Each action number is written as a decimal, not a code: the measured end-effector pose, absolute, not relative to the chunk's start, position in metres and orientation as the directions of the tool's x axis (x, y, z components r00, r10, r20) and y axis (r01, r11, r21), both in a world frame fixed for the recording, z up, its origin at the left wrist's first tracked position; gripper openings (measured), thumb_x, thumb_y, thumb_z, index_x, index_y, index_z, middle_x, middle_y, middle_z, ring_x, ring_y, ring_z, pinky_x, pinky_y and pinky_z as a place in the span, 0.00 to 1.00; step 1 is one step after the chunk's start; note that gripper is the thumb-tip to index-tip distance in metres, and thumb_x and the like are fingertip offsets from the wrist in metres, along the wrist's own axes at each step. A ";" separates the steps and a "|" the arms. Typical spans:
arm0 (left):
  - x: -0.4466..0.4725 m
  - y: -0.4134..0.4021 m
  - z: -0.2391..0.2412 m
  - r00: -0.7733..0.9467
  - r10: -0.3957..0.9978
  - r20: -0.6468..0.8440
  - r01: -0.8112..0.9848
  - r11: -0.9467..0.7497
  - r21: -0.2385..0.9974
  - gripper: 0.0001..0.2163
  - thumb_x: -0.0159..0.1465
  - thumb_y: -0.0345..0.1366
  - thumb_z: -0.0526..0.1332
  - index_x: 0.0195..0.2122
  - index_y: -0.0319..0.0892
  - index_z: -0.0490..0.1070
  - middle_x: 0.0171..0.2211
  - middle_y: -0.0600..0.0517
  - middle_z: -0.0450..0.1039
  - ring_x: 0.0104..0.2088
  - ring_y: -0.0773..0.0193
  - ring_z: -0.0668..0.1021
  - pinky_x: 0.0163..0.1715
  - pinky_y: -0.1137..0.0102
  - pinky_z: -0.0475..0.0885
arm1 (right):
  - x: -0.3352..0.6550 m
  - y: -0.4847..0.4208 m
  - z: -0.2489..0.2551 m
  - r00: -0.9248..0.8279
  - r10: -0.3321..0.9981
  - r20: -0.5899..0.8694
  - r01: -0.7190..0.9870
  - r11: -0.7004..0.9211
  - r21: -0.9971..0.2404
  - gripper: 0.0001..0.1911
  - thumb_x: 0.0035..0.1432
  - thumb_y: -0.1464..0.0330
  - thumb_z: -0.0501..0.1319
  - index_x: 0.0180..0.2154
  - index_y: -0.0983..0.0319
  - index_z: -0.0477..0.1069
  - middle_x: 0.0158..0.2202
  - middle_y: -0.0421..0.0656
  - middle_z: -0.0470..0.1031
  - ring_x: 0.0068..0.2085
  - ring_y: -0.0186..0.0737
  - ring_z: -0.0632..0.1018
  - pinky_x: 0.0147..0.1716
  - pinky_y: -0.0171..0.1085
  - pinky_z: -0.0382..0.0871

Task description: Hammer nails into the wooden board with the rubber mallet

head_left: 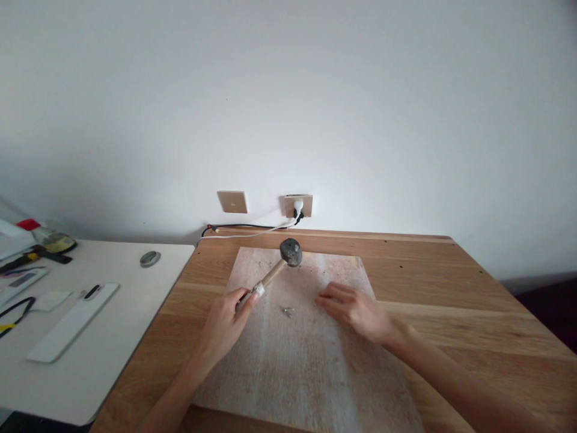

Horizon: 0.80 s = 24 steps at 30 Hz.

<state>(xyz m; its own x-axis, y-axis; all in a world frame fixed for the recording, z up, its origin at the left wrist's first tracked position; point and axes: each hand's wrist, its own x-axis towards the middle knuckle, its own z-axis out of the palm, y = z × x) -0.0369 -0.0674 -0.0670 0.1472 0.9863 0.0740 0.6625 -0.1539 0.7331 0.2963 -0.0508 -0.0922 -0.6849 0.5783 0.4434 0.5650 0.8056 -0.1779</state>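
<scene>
My left hand [229, 322] is wrapped round the wooden handle of a rubber mallet [291, 252], whose dark head is raised over the far part of a worn, pale wooden board [288, 373]. My right hand [356, 310] rests low over the board's right side, fingers drawn together and pointing left; whatever they may hold is hidden. Between the two hands lies a small pile of nails [286, 311]. Several tiny points, looking like nails or holes, dot the board's far part.
The board lies on a brown wooden table [451, 325] against the wall. Cables run along its back edge to a wall socket [298, 206]. A white table [130, 313] adjoins on the left, bearing a grey roll of tape [150, 259], a hammer [45, 255] and a bottle [54, 239].
</scene>
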 end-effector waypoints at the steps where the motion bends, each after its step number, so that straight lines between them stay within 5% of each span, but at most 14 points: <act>1: -0.037 -0.068 -0.067 0.150 0.986 0.073 0.663 -0.155 0.732 0.25 0.71 0.57 0.53 0.32 0.41 0.76 0.23 0.54 0.71 0.26 0.61 0.75 0.29 0.69 0.62 | 0.296 -0.042 -0.092 -0.600 0.661 0.450 0.604 0.743 -0.287 0.12 0.71 0.72 0.56 0.45 0.60 0.80 0.41 0.47 0.84 0.41 0.40 0.84 0.41 0.37 0.80; 3: -0.036 -0.068 -0.068 0.158 0.985 0.076 0.665 -0.162 0.729 0.25 0.71 0.56 0.53 0.32 0.41 0.76 0.24 0.54 0.71 0.27 0.61 0.75 0.30 0.69 0.62 | 0.295 -0.023 -0.095 -0.381 0.828 0.412 0.652 0.557 -0.515 0.11 0.68 0.72 0.59 0.42 0.59 0.80 0.40 0.45 0.85 0.39 0.41 0.85 0.42 0.37 0.81; 5: -0.035 -0.069 -0.068 0.163 0.983 0.084 0.667 -0.173 0.725 0.24 0.72 0.56 0.53 0.30 0.42 0.74 0.23 0.54 0.70 0.26 0.62 0.74 0.30 0.69 0.62 | 0.292 -0.006 -0.099 -0.264 0.894 0.362 0.657 0.442 -0.611 0.10 0.65 0.72 0.60 0.40 0.58 0.80 0.38 0.43 0.86 0.37 0.41 0.86 0.42 0.37 0.81; 20: -0.031 -0.069 -0.065 0.181 0.979 0.092 0.671 -0.192 0.716 0.23 0.72 0.54 0.53 0.29 0.43 0.72 0.23 0.54 0.70 0.25 0.64 0.71 0.29 0.69 0.61 | 0.275 0.011 -0.103 -0.292 0.919 0.263 0.733 0.392 -0.556 0.09 0.63 0.71 0.62 0.45 0.57 0.77 0.39 0.45 0.85 0.36 0.41 0.83 0.39 0.37 0.76; 24: -0.025 -0.066 -0.064 0.212 0.971 0.112 0.671 -0.228 0.706 0.23 0.73 0.54 0.53 0.30 0.43 0.73 0.23 0.55 0.70 0.24 0.64 0.71 0.29 0.70 0.61 | 0.274 0.010 -0.107 -0.275 0.920 0.280 0.745 0.388 -0.542 0.05 0.63 0.71 0.62 0.39 0.57 0.75 0.36 0.45 0.84 0.33 0.41 0.82 0.35 0.37 0.74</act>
<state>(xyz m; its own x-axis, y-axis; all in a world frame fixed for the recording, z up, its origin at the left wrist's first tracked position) -0.0245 -0.0655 -0.0645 0.2122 0.9708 0.1118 0.6706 -0.2279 0.7059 0.2737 0.0101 -0.1067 -0.2753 0.9198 0.2796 0.7454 0.3879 -0.5422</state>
